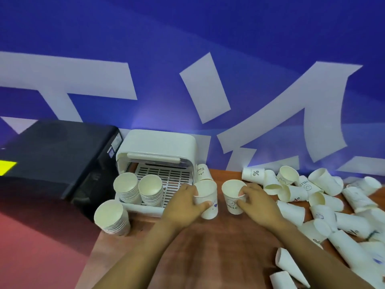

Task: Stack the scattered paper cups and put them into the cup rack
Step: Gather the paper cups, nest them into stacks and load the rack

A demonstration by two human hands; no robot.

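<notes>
The left hand (185, 202) has its grip wrapped round an upright paper cup (206, 200), fingers on the far side and thumb pressed on the near wall. The right hand (257, 202) pinches a second upright cup (233, 198) at the rim — one fingertip hooked just inside the mouth, thumb on the outside over the printed word. The two cups stand just beside each other on the wooden tabletop (208, 247), mouths up, not yet nested.

The step in hand looks like joining these two. To do it well, lift one clear, line its base over the other's open mouth, keep both axes parallel, and lower straight down — a tilted entry would catch the rim and crease the thin wall. The finger inside the right cup must come out first if that cup is to receive the other.

Left of the hands the white cup rack (158, 155) stands open, with two stacks (138, 189) on its slotted tray; a third stack (111, 217) waits on the tabletop in front of it, beside a black machine (56, 159). To the right lies the scattered pile of cups (325, 201), mostly on their sides, so much of the task remains.
</notes>
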